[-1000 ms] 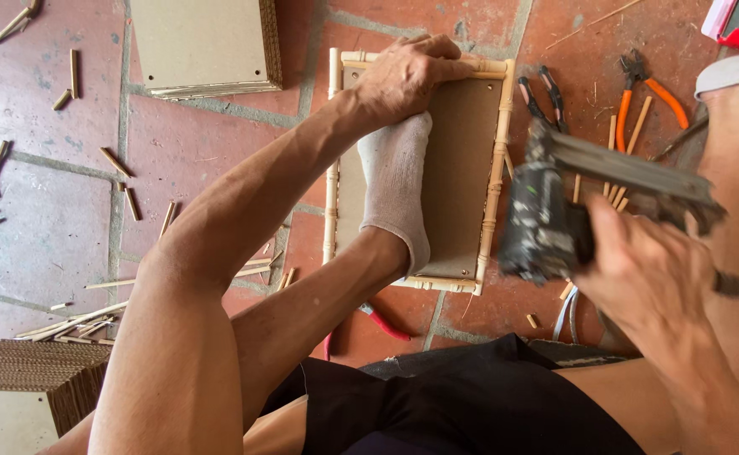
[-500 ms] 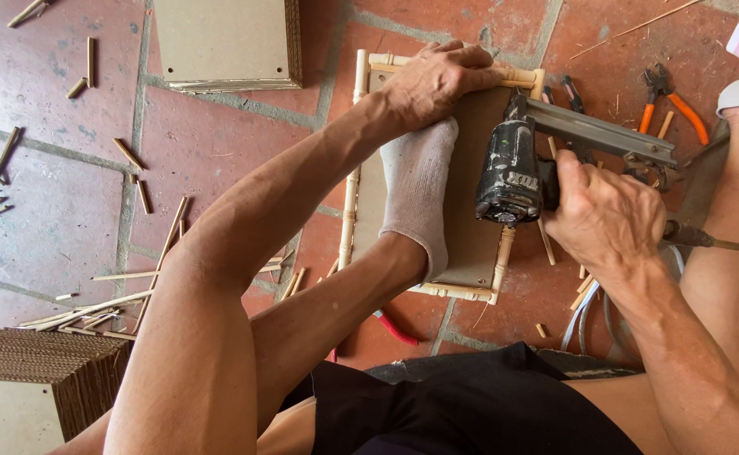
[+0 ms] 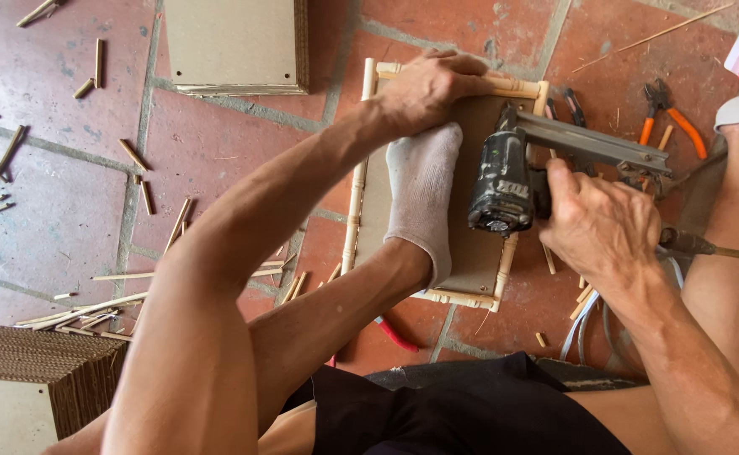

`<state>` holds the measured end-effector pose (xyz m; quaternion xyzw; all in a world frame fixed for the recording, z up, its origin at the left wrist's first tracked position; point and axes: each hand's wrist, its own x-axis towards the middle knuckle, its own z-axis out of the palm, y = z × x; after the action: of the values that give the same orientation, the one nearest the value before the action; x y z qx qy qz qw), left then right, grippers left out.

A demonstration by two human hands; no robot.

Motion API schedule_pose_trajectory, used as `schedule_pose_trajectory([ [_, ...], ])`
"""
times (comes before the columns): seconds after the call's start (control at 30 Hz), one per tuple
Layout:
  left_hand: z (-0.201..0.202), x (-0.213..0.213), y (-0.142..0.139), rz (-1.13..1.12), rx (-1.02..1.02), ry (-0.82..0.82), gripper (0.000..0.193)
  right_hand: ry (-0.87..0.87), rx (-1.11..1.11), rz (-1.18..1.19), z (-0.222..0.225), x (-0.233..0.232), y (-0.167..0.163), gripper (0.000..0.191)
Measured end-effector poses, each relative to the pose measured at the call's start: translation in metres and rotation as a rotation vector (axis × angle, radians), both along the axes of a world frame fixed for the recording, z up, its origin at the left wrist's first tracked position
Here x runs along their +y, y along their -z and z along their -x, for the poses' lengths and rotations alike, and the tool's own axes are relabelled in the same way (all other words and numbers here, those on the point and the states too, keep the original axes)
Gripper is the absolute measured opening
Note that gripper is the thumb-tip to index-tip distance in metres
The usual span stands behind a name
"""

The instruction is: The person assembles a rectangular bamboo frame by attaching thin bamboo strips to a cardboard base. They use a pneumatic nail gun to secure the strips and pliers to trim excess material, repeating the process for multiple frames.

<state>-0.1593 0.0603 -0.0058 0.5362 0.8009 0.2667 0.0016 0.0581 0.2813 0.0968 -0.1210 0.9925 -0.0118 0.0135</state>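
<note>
A rectangular tray [image 3: 354,211] with a bamboo frame and a cardboard panel lies on the red tile floor. My left hand [image 3: 432,84] presses down on its far top rail. My foot in a white sock [image 3: 421,194] stands on the panel. My right hand [image 3: 601,223] grips the handle of a dark pneumatic nail gun [image 3: 504,181], whose nose sits on the tray's right bamboo rail. An air hose [image 3: 693,246] runs off to the right from the gun.
Orange-handled pliers [image 3: 671,118] lie at the upper right. A stack of cardboard sheets [image 3: 234,42] sits at the top, another stack [image 3: 32,379] at the lower left. Short bamboo sticks [image 3: 133,156] are scattered over the floor at left. A red-handled tool [image 3: 394,334] lies under my leg.
My right hand has brought the nail gun from the right onto the tray's right rail. My left hand and foot stay on the tray.
</note>
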Motion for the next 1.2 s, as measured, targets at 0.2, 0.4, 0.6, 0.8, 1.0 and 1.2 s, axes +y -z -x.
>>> schedule_pose_trajectory([
  [0.2, 0.013, -0.065, 0.005, -0.068, -0.026, -0.044, 0.023, -0.048, -0.037, -0.047, 0.016, -0.017, 0.012, 0.035],
  [0.4, 0.011, -0.069, 0.02, -0.08, -0.042, -0.105, 0.023, -0.032, -0.096, -0.034, 0.019, -0.02, 0.011, 0.037],
  [0.6, 0.003, -0.072, 0.024, -0.341, -0.314, -0.51, 0.044, -0.12, -0.044, -0.101, 0.032, -0.032, 0.013, 0.049],
  [0.8, -0.022, -0.074, 0.034, -0.619, -0.974, -0.526, 0.031, -0.181, 0.016, -0.076, 0.039, -0.052, 0.024, 0.046],
  [1.0, -0.021, -0.075, 0.031, -0.669, -0.974, -0.466, 0.023, -0.12, -0.109, -0.1, 0.037, -0.055, 0.025, 0.027],
  [1.2, -0.02, -0.07, 0.036, -0.72, -0.997, -0.505, 0.023, -0.169, -0.019, -0.107, 0.042, -0.065, 0.018, 0.027],
])
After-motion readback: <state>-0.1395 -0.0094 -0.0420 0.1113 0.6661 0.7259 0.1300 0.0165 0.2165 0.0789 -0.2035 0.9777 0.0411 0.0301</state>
